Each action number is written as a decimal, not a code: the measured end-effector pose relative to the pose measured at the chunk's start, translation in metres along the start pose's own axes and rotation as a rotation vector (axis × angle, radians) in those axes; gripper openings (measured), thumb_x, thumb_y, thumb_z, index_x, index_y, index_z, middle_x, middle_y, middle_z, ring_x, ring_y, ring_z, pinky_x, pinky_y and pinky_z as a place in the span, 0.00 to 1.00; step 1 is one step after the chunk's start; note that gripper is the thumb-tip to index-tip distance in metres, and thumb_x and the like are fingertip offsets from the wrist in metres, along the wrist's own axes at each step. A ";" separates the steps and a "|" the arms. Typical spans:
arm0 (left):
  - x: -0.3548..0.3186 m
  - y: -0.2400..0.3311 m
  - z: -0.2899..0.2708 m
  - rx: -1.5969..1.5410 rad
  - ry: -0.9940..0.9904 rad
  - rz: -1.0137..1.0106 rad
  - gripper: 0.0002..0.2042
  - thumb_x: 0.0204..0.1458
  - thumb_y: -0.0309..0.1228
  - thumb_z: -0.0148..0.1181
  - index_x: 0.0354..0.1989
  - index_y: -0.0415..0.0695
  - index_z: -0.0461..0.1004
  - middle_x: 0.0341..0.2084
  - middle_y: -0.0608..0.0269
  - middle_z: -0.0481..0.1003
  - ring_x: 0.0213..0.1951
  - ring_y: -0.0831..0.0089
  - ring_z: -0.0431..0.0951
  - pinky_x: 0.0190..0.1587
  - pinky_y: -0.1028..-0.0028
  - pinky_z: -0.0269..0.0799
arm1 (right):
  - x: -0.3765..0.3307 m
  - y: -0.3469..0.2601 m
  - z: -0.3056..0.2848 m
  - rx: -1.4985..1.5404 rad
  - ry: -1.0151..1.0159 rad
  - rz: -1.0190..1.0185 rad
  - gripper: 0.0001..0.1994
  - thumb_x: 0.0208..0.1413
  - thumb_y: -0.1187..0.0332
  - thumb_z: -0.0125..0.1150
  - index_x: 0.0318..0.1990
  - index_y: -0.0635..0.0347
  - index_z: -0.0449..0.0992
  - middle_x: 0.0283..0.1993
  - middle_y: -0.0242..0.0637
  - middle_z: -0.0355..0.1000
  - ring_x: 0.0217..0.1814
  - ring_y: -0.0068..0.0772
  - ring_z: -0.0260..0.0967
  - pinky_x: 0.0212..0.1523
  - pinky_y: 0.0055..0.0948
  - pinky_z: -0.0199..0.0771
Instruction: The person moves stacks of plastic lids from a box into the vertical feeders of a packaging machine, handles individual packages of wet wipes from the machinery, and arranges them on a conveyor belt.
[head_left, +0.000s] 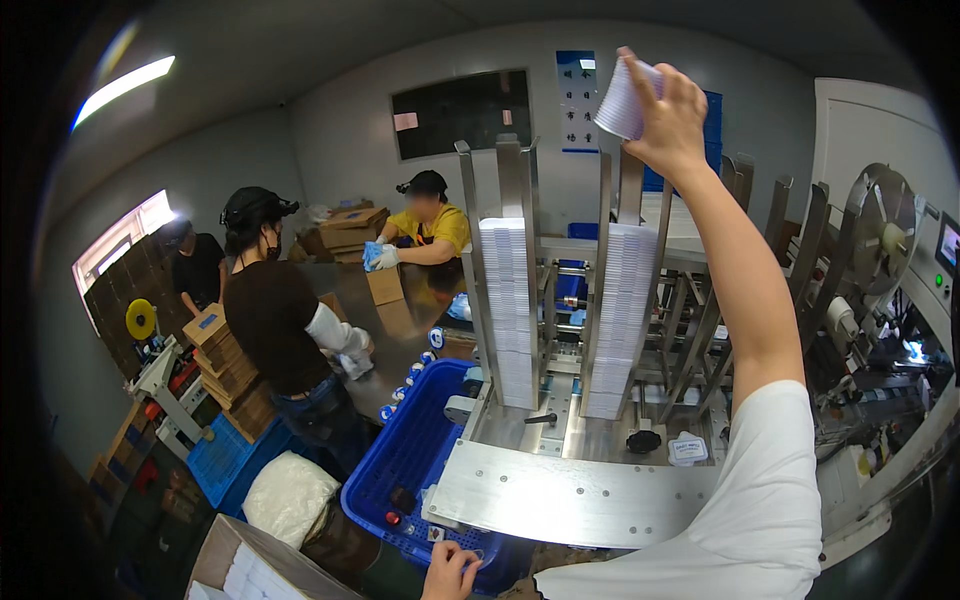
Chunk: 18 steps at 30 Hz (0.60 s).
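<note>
My right hand [672, 118] is raised high at the upper right, its fingers wrapped round a stack of thin white cards [622, 108], tilted over the right metal column. Below it, that column holds a tall pile of white cards [617, 310]. A second pile of white cards [511, 310] stands upright in the left column. My left hand [452, 572] is low at the bottom edge, beside the machine's front plate. Its fingers are curled together; what they hold, if anything, is too small to make out.
A blue plastic crate [375, 490] stands left of the machine's metal plate [570, 495]. An open carton [250, 565] with white stacks is at lower left. Two people work at the table [400, 325], another stands farther left. A reel [885, 230] is at right.
</note>
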<state>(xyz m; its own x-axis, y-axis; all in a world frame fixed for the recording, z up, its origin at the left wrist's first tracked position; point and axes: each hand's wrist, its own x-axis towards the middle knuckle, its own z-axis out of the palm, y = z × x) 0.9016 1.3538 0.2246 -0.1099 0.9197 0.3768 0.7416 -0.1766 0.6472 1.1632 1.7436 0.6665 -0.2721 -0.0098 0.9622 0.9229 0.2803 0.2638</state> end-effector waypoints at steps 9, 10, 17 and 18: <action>-0.055 -0.036 0.013 0.046 -0.055 -0.247 0.07 0.49 0.27 0.61 0.35 0.41 0.73 0.36 0.51 0.67 0.39 0.54 0.71 0.40 0.62 0.69 | -0.023 -0.012 0.020 -0.175 -0.513 -0.191 0.63 0.28 0.69 0.77 0.69 0.21 0.34 0.62 0.43 0.58 0.67 0.44 0.51 0.64 0.50 0.50; -0.055 -0.038 0.013 0.052 -0.055 -0.241 0.06 0.49 0.28 0.61 0.34 0.41 0.73 0.35 0.51 0.67 0.38 0.54 0.71 0.40 0.63 0.69 | -0.028 -0.015 0.017 -0.187 -0.534 -0.215 0.64 0.28 0.68 0.78 0.69 0.21 0.34 0.62 0.44 0.58 0.67 0.44 0.52 0.63 0.50 0.50; -0.048 -0.045 0.032 0.061 -0.191 -0.001 0.06 0.48 0.29 0.61 0.31 0.41 0.73 0.31 0.55 0.66 0.34 0.57 0.71 0.36 0.65 0.70 | -0.046 -0.012 -0.003 -0.084 -0.780 -0.232 0.70 0.19 0.58 0.83 0.70 0.31 0.31 0.56 0.35 0.67 0.60 0.39 0.62 0.68 0.50 0.43; -0.041 -0.040 0.036 0.042 -0.277 0.040 0.05 0.49 0.29 0.60 0.31 0.42 0.74 0.31 0.56 0.67 0.34 0.57 0.72 0.35 0.65 0.70 | -0.045 -0.018 -0.003 -0.097 -0.767 -0.232 0.70 0.19 0.58 0.83 0.70 0.30 0.31 0.57 0.35 0.66 0.61 0.39 0.61 0.69 0.51 0.41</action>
<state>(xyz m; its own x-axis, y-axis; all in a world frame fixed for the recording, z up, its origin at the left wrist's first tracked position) 0.8997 1.3353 0.1593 0.1003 0.9742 0.2023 0.7689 -0.2049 0.6057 1.1600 1.7359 0.6185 -0.5381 0.6142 0.5772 0.8301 0.2673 0.4894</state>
